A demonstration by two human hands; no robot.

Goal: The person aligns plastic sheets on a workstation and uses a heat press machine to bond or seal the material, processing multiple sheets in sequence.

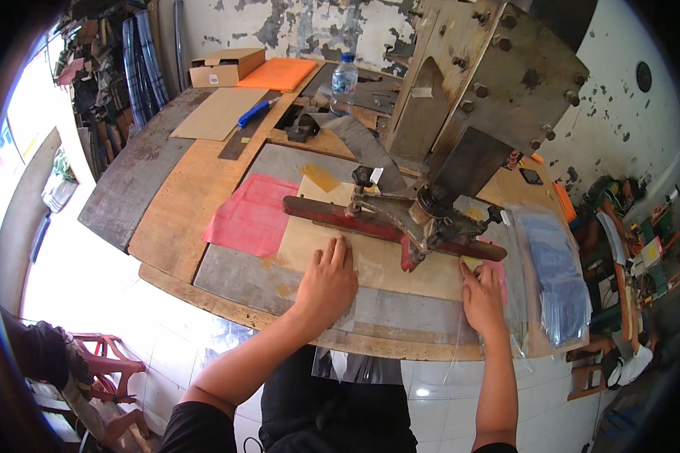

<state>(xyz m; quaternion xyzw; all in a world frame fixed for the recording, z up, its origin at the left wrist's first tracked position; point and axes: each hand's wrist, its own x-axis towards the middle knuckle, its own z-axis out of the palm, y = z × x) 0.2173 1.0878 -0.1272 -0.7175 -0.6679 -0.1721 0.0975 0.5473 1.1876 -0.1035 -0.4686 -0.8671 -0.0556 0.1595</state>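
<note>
My left hand (328, 281) lies with its fingers stretched flat on a tan sheet (298, 240) on the grey metal bed (238, 269) of a press. My right hand (484, 296) rests at the sheet's right end, forefinger stretched forward near the press bar. Neither hand grips anything. The long dark-red press bar (329, 213) crosses just beyond my fingertips; whether it touches the sheet I cannot tell. A clear plastic sheet (400, 317) lies below my hands and hangs over the table's near edge. Red sheeting (251, 215) lies at the left, partly beside the tan sheet.
The press column (491, 75) rises behind the bar. A stack of clear bluish plastic sheets (555, 272) lies right. Farther back are a water bottle (344, 84), a blue cutter knife (257, 112), a cardboard box (223, 69) and an orange pack (278, 73). People sit at both sides.
</note>
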